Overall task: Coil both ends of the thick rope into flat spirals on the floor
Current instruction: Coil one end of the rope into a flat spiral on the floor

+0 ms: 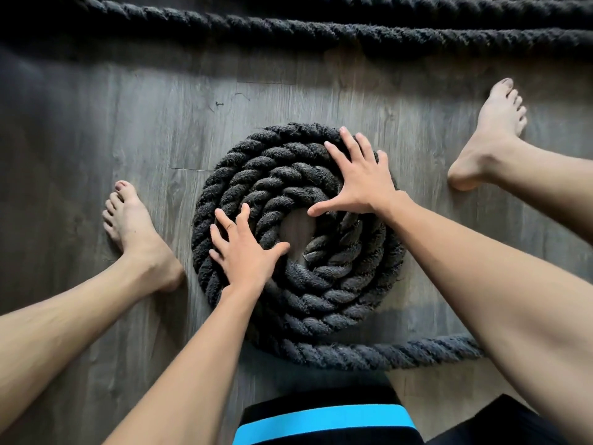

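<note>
1. Your rope (321,303) lies on the floor (96,139) between your feet, one end wound into a flat spiral (272,175) of about four turns.
2. Your left hand (244,248) and right hand (362,175) lie open, fingers spread, pressing the turns flat and gripping nothing.
3. A tail (401,351) runs off right from the outer turn, so winding likely remains.
4. Two straight runs (353,30) lie at the top; a second spiral is not in view.
</note>
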